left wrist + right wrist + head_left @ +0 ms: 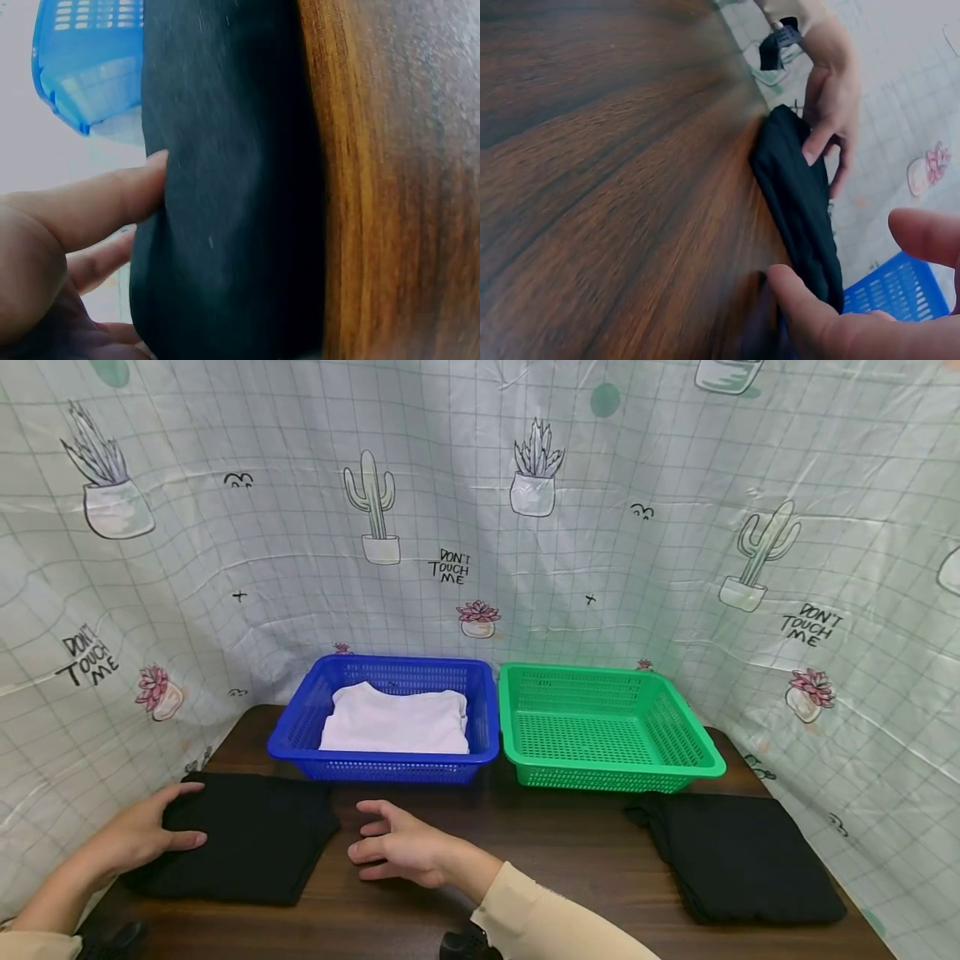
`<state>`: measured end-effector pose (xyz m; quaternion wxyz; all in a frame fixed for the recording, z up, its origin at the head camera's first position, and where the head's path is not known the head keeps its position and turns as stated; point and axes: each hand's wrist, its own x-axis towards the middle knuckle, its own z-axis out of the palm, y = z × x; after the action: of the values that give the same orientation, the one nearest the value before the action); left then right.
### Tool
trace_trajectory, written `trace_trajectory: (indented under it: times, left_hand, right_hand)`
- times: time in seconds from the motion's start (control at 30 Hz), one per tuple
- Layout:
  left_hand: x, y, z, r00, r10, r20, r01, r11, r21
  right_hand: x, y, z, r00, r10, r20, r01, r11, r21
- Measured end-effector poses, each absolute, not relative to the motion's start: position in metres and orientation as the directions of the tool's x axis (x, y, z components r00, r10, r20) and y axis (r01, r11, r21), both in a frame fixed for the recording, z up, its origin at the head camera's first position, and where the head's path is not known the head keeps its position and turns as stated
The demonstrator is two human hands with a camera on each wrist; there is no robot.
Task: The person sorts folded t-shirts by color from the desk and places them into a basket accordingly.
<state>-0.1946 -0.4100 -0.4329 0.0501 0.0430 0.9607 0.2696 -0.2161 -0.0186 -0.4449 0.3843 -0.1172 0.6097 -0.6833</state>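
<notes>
A folded black garment lies on the left side of the brown table. My left hand rests at its outer left edge, thumb and forefinger spread wide over the cloth. Close up in the left wrist view, the thumb touches the dark fabric while the other fingers sit lower, partly hidden. To the right of this garment my right hand hovers with loosely bent fingers and nothing in them. The right wrist view shows its fingers near the garment's closer end.
A blue basket at the back holds a folded white garment. Beside it stands an empty green basket. Another folded black garment lies at the table's right. A printed curtain hangs behind and along both sides.
</notes>
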Motion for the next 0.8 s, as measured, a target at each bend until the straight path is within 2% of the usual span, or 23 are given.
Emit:
trace_trajectory:
  times: [0.27, 0.53, 0.7, 0.8]
  left_hand:
    - [-0.195, -0.402, -0.432, -0.975, 0.120, -0.186, -0.043, 0.721, 0.691]
    - [-0.192, -0.399, -0.437, -0.962, 0.144, -0.231, -0.108, 0.580, 0.808]
    - [-0.191, -0.395, -0.438, -0.930, 0.193, -0.312, -0.188, 0.481, 0.856]
    - [-0.191, -0.394, -0.435, -0.917, 0.201, -0.345, -0.206, 0.504, 0.839]
  right_hand:
    - [-0.222, -0.029, -0.450, -0.690, -0.653, -0.311, 0.451, -0.052, -0.891]
    - [-0.222, -0.042, -0.456, -0.727, -0.614, -0.309, 0.481, -0.134, -0.866]
    - [-0.220, -0.057, -0.459, -0.765, -0.570, -0.298, 0.426, -0.102, -0.899]
    - [-0.220, -0.064, -0.461, -0.812, -0.521, -0.263, 0.362, -0.094, -0.928]
